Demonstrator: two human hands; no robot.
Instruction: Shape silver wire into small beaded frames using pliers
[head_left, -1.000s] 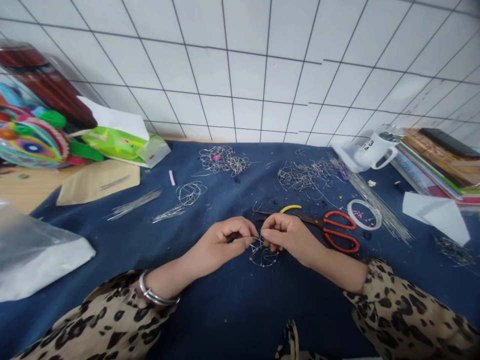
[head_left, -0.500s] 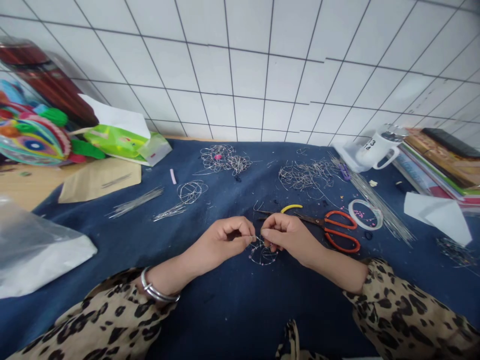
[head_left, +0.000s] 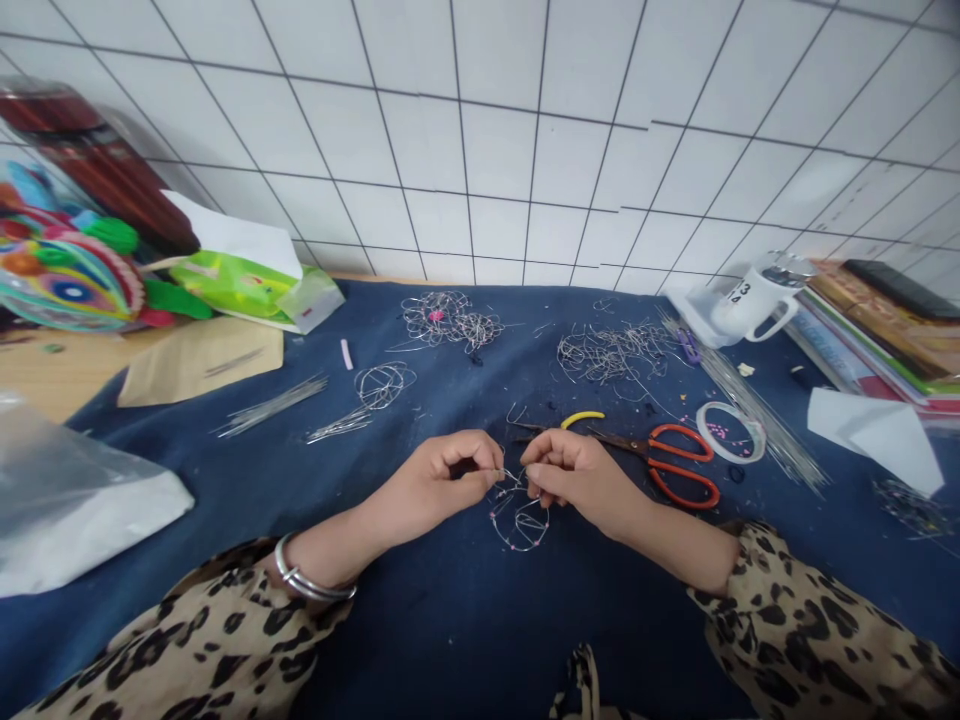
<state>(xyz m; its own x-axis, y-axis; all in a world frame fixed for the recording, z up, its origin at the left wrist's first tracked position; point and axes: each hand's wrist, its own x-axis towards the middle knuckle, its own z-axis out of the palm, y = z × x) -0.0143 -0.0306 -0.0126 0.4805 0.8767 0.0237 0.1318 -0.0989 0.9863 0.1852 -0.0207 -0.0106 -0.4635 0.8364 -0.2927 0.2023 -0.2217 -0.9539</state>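
Note:
My left hand (head_left: 442, 485) and my right hand (head_left: 574, 480) meet over the blue cloth (head_left: 420, 620), both pinching the top of a small wire loop piece (head_left: 519, 518) with tiny pink beads on it. The piece hangs below my fingertips, close to the cloth. A silver bangle (head_left: 304, 580) sits on my left wrist. Both sleeves are leopard print.
Orange-handled scissors (head_left: 675, 465) and a yellow-handled tool (head_left: 581, 416) lie just behind my right hand. Wire bundles (head_left: 270, 405), finished wire pieces (head_left: 450, 320), a tangled wire heap (head_left: 611, 350), a tape roll (head_left: 731, 430), a mug (head_left: 754, 295), books (head_left: 885, 320) and bags (head_left: 247, 280) surround them.
The wire piece has swung down to hang lower beneath my fingertips, showing more of its loops. My hands have stayed almost in place.

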